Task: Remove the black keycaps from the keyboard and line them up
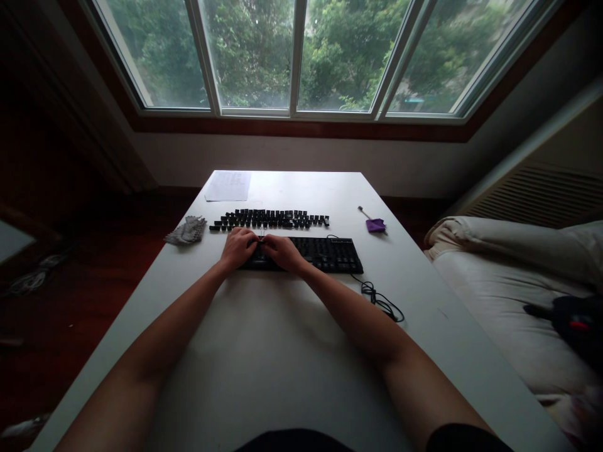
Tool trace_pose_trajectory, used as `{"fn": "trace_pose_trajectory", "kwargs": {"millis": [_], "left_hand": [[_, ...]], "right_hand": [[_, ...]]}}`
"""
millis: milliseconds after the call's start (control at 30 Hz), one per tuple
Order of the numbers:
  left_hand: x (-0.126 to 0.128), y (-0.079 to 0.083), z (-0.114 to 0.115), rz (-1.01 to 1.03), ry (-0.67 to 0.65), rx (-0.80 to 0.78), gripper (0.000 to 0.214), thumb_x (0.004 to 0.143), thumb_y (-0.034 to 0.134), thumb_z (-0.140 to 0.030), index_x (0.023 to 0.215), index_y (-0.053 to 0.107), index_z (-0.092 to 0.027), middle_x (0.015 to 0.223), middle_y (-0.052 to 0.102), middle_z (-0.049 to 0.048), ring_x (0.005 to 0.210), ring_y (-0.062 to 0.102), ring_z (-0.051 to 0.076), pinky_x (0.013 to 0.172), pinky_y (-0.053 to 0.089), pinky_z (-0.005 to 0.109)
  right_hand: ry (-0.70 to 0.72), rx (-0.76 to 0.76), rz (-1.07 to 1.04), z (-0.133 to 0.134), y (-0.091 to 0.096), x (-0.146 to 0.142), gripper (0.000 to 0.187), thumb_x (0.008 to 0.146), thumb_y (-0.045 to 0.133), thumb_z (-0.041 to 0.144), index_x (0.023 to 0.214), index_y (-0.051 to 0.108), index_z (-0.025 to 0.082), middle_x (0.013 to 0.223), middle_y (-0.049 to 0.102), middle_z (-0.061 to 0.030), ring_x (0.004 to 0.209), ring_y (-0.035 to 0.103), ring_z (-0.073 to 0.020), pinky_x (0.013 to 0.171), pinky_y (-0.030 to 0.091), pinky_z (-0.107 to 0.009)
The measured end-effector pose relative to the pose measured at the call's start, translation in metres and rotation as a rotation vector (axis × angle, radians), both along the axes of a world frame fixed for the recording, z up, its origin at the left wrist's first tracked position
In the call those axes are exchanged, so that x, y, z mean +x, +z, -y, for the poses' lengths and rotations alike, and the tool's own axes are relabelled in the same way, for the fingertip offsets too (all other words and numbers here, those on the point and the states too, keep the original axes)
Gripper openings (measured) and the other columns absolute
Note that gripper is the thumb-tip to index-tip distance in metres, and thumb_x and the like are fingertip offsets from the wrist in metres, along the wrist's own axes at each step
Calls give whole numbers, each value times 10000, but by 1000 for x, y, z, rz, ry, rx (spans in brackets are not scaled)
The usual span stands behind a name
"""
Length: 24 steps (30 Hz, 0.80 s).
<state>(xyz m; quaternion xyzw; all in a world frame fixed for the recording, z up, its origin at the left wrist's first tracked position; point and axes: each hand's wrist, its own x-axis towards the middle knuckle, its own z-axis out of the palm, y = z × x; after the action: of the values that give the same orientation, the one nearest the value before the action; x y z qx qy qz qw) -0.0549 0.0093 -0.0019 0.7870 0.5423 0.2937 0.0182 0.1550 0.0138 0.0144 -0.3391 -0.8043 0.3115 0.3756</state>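
Observation:
A black keyboard (330, 253) lies across the white table. Both of my hands are over its left part, fingertips nearly meeting. My left hand (239, 247) is closed, its fingers curled at the keyboard's left end; whatever it pinches is hidden. Opposite it, my right hand (284, 252) is closed in a pinch. Between the fingertips stand thin wire prongs (262, 231), which look like part of a wire keycap puller. Behind the keyboard, several loose black keycaps (268, 218) are laid out in rows.
A grey crumpled cloth (186, 231) lies on the left of the white table (282, 370). Printed paper (228, 186) is at the far left corner. On the right are a purple cloth-like item (375, 225), a small brush-like stick (364, 212) and the coiled black cable (382, 302).

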Motion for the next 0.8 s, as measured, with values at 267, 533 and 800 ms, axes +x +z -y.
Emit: {"fn": "trace_pose_trajectory", "kwargs": {"millis": [267, 533, 800], "left_hand": [[-2, -1, 2, -2, 18, -4, 159, 887, 605, -263, 950, 751, -267, 1099, 706, 69, 1150, 536, 308, 1040, 436, 492], [-4, -2, 4, 1, -2, 29, 183, 912, 580, -268, 978, 750, -252, 1085, 703, 70, 1129, 542, 293, 1032, 437, 479], [-3, -1, 11, 1, -31, 60, 187, 927, 567, -257, 966, 750, -251, 1068, 709, 73, 1120, 546, 292, 1034, 438, 481]], "right_hand": [[89, 118, 99, 2, 12, 3, 133, 880, 599, 207, 941, 717, 207, 802, 680, -26, 708, 562, -169, 682, 374, -258], [45, 77, 164, 1, 13, 15, 61, 764, 619, 194, 820, 636, 174, 616, 521, 56, 583, 423, -99, 604, 312, -234], [166, -266, -109, -13, -6, 24, 123, 736, 618, 277, 799, 544, 201, 635, 596, 40, 619, 575, -136, 615, 428, -245]]}}
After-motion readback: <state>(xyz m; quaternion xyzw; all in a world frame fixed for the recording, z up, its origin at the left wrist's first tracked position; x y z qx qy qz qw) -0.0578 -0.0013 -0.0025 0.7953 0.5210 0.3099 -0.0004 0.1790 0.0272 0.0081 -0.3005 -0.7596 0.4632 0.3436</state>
